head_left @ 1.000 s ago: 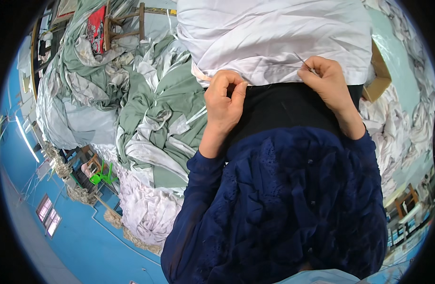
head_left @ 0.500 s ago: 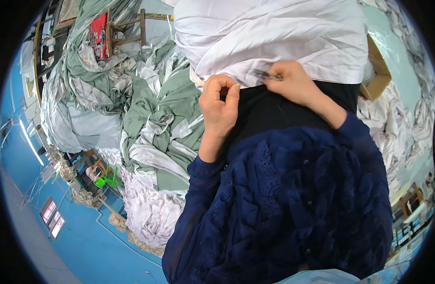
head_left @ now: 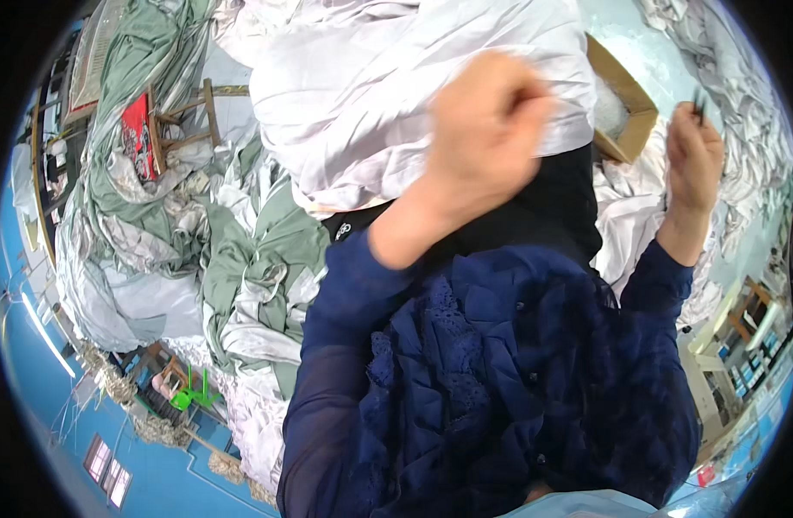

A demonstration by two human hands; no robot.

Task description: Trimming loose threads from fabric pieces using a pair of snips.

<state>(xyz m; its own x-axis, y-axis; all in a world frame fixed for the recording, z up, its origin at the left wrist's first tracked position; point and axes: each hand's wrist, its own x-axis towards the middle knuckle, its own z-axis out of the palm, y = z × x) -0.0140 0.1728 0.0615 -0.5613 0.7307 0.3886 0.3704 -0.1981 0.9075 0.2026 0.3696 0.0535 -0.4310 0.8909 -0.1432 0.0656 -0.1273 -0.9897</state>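
White cloth [head_left: 353, 104] over the lap, hands well apart

Nearest is the dark blue shirt [head_left: 491, 380], its sleeves ending above both wrists. Beyond it the black trousers [head_left: 556, 194] show, and the cloth lies across the far part of them, its near edge toward the waist; the lap seems to serve as a table, bearing the cloth and keeping that edge within reach.

The left hand [head_left: 483, 129] is over the middle of the cloth, fingers curled in. It is blurred, so I cannot tell whether they pinch anything, or whether the hand touches the cloth. It also hides part of the near edge. The right hand [head_left: 694, 164] is out to the right, clear of the cloth, with its fingertips closed on a small tool [head_left: 700, 104]. The tool is dark and too blurred for its kind to be told; it points up and away from the palm, probably so that the working end stays free.

Between the cloth and the right hand sits a cardboard box [head_left: 641, 128] with something pale inside, likely the main obstacle on that side. Pale cloth [head_left: 634, 211] bunches below it. To the left, a heap of green cloth [head_left: 267, 229] crowds close to the lap. Farther off are a wooden stool [head_left: 211, 112], a red cloth [head_left: 138, 134], a green chair [head_left: 189, 397] and a blue wall [head_left: 159, 462]
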